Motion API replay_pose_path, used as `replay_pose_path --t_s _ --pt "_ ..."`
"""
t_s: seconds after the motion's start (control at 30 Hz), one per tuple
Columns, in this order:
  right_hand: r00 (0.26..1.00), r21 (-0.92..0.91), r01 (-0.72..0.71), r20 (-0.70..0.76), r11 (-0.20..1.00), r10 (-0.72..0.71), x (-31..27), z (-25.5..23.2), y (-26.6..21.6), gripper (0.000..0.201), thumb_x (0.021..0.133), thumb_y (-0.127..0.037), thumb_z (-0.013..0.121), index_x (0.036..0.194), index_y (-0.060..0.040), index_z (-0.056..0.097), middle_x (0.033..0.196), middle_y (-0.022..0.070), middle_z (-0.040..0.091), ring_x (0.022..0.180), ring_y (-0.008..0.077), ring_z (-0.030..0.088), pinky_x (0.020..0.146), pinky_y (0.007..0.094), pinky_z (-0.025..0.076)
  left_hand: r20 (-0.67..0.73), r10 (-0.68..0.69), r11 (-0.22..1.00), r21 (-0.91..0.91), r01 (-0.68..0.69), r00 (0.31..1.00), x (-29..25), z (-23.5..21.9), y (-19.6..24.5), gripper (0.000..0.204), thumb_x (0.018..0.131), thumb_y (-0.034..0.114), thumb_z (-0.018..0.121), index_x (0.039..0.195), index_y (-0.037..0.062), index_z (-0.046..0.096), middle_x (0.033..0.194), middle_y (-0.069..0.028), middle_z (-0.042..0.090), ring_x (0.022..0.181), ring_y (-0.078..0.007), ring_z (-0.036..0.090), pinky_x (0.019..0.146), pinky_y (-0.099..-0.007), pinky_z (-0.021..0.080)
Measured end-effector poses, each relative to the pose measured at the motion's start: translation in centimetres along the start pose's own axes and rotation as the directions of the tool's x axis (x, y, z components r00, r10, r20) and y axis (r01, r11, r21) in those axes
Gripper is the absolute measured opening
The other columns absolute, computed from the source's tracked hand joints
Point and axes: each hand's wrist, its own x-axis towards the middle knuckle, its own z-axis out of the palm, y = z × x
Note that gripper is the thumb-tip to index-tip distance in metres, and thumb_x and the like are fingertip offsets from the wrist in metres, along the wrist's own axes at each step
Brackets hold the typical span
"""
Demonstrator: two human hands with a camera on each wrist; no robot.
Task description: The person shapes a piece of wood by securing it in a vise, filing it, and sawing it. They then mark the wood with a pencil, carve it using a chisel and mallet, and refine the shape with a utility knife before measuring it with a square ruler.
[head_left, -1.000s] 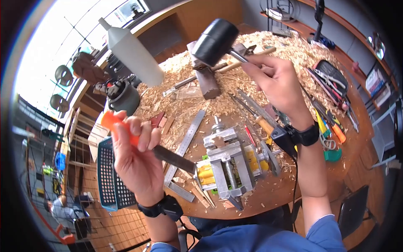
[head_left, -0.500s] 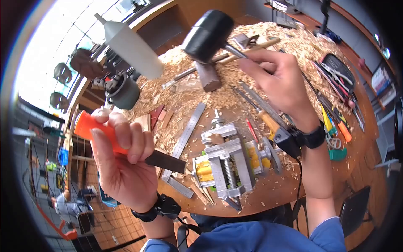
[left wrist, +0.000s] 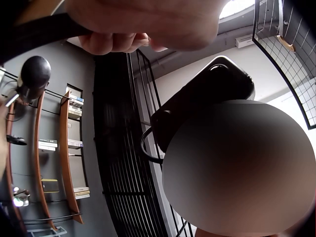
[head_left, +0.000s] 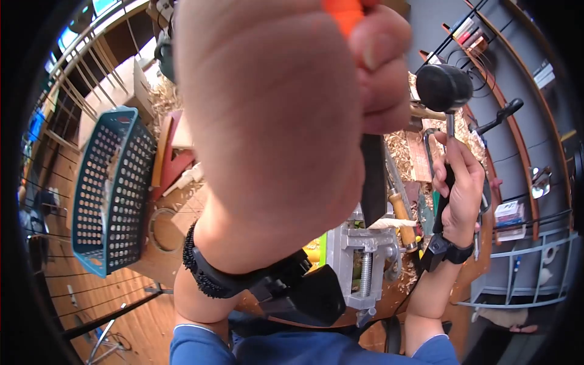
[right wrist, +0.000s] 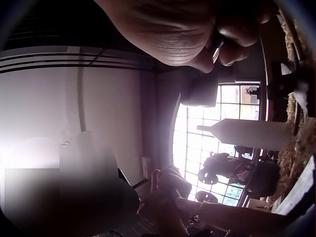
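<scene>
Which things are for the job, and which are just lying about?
For the job:
orange-handled tool, in the left hand
mallet, in the right hand
vise, probably

Just about, it seems:
basket
wooden-handled tool
bottle

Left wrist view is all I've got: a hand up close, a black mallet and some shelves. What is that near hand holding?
Observer: The head view shows the left hand gripping an orange handle.
Visitor: Oh! Is there any other equipment close by that I can't see?
Observer: Yes, the head view also shows a metal vise.
Visitor: And what does the camera on the other wrist catch that mine misses?
Observer: The right wrist view shows a pale bottle with a narrow neck.
</scene>
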Motion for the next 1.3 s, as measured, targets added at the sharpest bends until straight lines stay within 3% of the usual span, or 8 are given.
replay_pose_path --t_s 0.17,0.23,0.53,0.93,1.13,1.2,1.3 --pt "0.998 0.028 0.051 -0.026 0.998 -0.051 -0.8 -0.1 -1.0 0.036 0.112 -0.028 0.061 0.126 0.003 0.072 0.065 -0.0034 0.051 0.053 0.0015 0.04 0.046 0.0185 0.025 -0.022 0.013 0.998 -0.064 -0.015 1.0 -0.7 -1.3 -1.8 0.032 0.116 0.036 0.038 0.099 0.0099 0.045 0.077 -0.0004 0.044 0.061 -0.0101 0.035 0.058 -0.0294 0.031" --pt "0.998 0.146 0.062 -0.018 0.987 -0.06 -1.1 -0.1 -1.3 0.038 0.113 -0.029 0.059 0.126 0.0037 0.071 0.063 -0.0042 0.048 0.053 0.0011 0.04 0.046 0.0182 0.025 -0.023 0.022 0.997 -0.068 -0.024 0.999 -0.8 -1.4 -2.0 0.031 0.115 0.035 0.039 0.1 0.0095 0.046 0.077 -0.0006 0.045 0.061 -0.0103 0.036 0.058 -0.0296 0.032" --pt "0.994 0.012 0.107 0.004 0.994 -0.108 -2.1 0.5 -1.5 0.038 0.113 -0.033 0.06 0.125 0.0012 0.073 0.063 -0.0045 0.051 0.051 0.0004 0.038 0.045 0.0181 0.024 -0.02 0.034 0.997 -0.073 -0.036 0.999 0.1 -0.6 -3.2 0.026 0.113 0.031 0.045 0.102 0.0079 0.047 0.077 -0.0017 0.047 0.063 -0.0111 0.039 0.059 -0.0305 0.034" --pt "0.991 0.034 0.131 0.015 0.991 -0.131 -2.3 0.4 -1.6 0.039 0.11 -0.036 0.064 0.123 -0.0009 0.075 0.063 -0.0041 0.053 0.05 0.0005 0.039 0.045 0.0192 0.023 -0.025 0.123 0.992 -0.019 -0.123 0.992 0.7 0.9 -4.4 0.02 0.11 0.025 0.052 0.105 0.0056 0.05 0.078 -0.0031 0.05 0.066 -0.0121 0.043 0.061 -0.0318 0.038" --pt "0.985 0.026 0.174 0.009 0.984 -0.175 -2.5 0.5 -1.4 0.039 0.11 -0.036 0.064 0.123 -0.0004 0.075 0.062 -0.0041 0.052 0.05 0.0007 0.039 0.045 0.0193 0.023 -0.022 0.282 0.953 0.12 -0.278 0.959 0.4 2.5 -5.2 0.018 0.109 0.022 0.055 0.107 0.0045 0.051 0.079 -0.0038 0.051 0.067 -0.0126 0.046 0.061 -0.0325 0.039" --pt "0.976 0.018 0.219 0.006 0.976 -0.219 -2.7 0.5 -1.5 0.04 0.11 -0.036 0.065 0.123 -0.0002 0.075 0.062 -0.0041 0.052 0.05 0.0008 0.039 0.045 0.0193 0.023 -0.011 0.385 0.9 0.228 -0.372 0.923 0.4 3.4 -5.9 0.018 0.108 0.021 0.056 0.107 0.0042 0.051 0.079 -0.0041 0.052 0.068 -0.0128 0.046 0.062 -0.0327 0.04" --pt "0.988 0.006 0.156 0.007 0.988 -0.156 -3.1 0.4 -2.0 0.039 0.111 -0.035 0.064 0.123 0.0 0.075 0.062 -0.0042 0.052 0.05 0.0009 0.039 0.046 0.0192 0.024 0.013 0.509 0.795 0.377 -0.475 0.861 0.9 4.6 -7.0 0.017 0.107 0.02 0.058 0.108 0.0036 0.052 0.079 -0.0044 0.053 0.068 -0.0131 0.047 0.062 -0.033 0.041"
